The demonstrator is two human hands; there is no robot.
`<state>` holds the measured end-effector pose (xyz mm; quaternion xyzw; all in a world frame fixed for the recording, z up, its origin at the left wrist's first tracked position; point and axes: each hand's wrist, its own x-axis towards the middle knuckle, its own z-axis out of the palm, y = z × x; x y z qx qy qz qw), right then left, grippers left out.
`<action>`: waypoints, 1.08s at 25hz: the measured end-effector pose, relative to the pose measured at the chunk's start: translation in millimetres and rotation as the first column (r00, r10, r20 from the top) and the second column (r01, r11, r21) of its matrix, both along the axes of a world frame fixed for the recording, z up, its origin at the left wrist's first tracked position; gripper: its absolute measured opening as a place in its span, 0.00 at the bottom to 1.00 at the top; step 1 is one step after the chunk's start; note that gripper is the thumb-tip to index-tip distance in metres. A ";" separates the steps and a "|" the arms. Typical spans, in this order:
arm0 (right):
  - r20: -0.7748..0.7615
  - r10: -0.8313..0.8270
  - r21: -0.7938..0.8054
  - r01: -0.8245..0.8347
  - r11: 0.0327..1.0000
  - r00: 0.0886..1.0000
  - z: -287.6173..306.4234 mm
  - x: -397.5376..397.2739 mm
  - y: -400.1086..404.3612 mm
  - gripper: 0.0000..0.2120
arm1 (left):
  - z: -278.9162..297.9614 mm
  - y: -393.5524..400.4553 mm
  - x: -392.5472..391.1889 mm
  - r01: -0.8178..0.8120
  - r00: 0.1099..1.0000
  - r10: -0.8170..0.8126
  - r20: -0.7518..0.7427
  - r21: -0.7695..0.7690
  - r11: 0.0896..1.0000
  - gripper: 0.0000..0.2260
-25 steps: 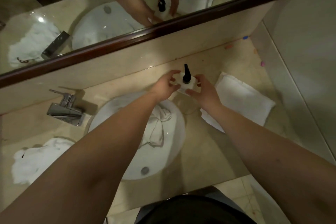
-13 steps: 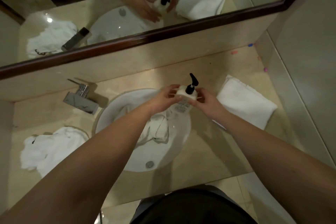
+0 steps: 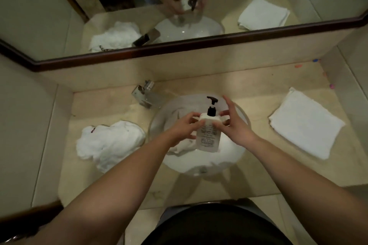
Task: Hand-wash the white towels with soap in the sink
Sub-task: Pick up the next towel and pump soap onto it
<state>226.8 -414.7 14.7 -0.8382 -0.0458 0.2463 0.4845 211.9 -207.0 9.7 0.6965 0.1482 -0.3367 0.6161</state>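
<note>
You hold the soap bottle [image 3: 208, 135] over the sink [image 3: 235, 157], its black pump [image 3: 211, 105] pointing away from you. Your left hand [image 3: 184, 128] grips its left shoulder; your right hand [image 3: 234, 125] pinches the right side, upper fingers spread. A wet towel [image 3: 183, 146] lies in the sink beneath. A crumpled towel [image 3: 109, 143] sits at the desk's [image 3: 258, 173] left edge, a folded towel [image 3: 304, 123] at the right. The tap [image 3: 144, 95] stands back left.

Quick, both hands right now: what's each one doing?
Left hand: grips the soap bottle over the sink.
Right hand: fingers curled on the bottle's shoulder, index finger raised.
</note>
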 end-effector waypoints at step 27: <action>0.045 0.117 -0.088 -0.113 0.990 0.992 11.8 -23.4 69.5 0.37 | -15.1 58.5 -45.1 -0.122 0.992 0.120 -0.026 -0.127 0.984 0.18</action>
